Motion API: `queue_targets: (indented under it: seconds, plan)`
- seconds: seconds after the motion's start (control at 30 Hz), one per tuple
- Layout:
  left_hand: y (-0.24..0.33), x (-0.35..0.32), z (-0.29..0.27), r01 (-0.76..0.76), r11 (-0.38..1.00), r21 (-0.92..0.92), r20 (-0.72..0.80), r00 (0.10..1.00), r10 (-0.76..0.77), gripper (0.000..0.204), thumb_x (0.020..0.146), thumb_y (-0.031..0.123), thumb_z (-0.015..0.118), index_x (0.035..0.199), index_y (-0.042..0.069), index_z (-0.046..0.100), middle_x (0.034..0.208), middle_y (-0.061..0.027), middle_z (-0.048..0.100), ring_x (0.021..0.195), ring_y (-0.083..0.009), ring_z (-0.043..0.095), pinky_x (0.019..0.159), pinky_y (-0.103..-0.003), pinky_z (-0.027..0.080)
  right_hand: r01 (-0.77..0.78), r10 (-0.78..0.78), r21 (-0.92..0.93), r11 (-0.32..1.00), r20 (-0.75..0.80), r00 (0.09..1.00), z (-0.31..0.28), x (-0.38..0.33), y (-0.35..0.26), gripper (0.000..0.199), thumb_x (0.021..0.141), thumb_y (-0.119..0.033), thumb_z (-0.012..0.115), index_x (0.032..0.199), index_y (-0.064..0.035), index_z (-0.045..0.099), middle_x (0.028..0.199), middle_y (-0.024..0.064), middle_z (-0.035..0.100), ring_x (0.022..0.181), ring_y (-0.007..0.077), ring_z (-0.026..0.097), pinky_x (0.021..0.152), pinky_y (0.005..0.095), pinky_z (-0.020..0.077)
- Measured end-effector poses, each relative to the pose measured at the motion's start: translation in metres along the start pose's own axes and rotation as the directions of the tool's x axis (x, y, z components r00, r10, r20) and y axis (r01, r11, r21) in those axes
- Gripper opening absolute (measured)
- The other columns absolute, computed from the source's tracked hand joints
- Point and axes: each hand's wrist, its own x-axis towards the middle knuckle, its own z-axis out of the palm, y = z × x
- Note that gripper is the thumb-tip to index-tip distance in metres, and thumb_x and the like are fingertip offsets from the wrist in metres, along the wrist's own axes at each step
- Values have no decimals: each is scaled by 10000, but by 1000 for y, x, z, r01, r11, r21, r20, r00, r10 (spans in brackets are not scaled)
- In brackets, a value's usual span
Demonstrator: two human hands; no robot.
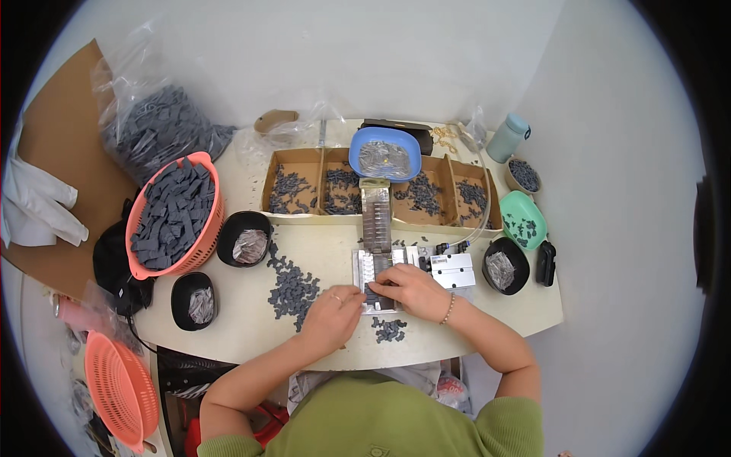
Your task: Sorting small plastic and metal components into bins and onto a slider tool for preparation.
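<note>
A metal assembly jig (365,266) with a row of white slots stands in front of me on the table. At its left edge my left hand (335,316) is closed, thumb and finger pinched; whatever is between them is too small to make out. My right hand (417,293) reaches over the jig from the right, its thumb and fingertips drawn together on the dark middle of the jig, hiding what they grip. A ribbed, clear-topped track (376,217) runs back from the jig. Small grey plastic pieces (293,289) lie heaped left of it, and more loose pieces (390,330) sit near the front edge.
Behind the jig is a divided cardboard tray (449,224) with a blue bowl (415,156). An air cylinder block (453,270) adjoins the jig's right. Black bowls (518,251) of thin metal parts stand both sides; a coral basket (209,242) of grey pieces stands left.
</note>
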Motion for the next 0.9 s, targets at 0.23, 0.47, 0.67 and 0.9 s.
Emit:
queue_targets:
  seconds: [0.23,0.47,0.67,0.9]
  plan:
    - [-14,17,6,53,998,-33,-25,998,-54,211,743,-2,666,952,12,640,958,-99,597,877,-284,578,764,-359,483,-131,138,122,984,-57,989,-1,-2,-6,360,717,41,595,1061,-57,636,1016,87,602,887,256,605,786,347,500]
    - [-18,25,18,3,1000,25,84,996,-6,147,736,82,683,865,20,648,897,-72,552,867,-254,538,754,-357,453,-239,261,180,954,-109,959,-8,-6,-7,259,728,41,604,969,-46,641,962,98,609,851,273,620,739,342,522]
    - [-8,27,15,-143,936,320,191,978,84,166,727,128,672,858,29,649,886,-71,555,880,-251,537,774,-348,436,-232,243,101,968,-127,962,-12,-8,-18,228,720,5,642,939,-56,659,924,80,609,855,252,595,756,352,495]
    - [-4,1,-7,-86,984,155,133,989,66,221,764,144,666,970,65,672,1007,-96,581,952,-278,547,853,-363,414,-231,240,86,969,-120,963,-10,3,-22,197,738,-36,644,929,-74,671,894,59,620,856,235,588,756,343,482]
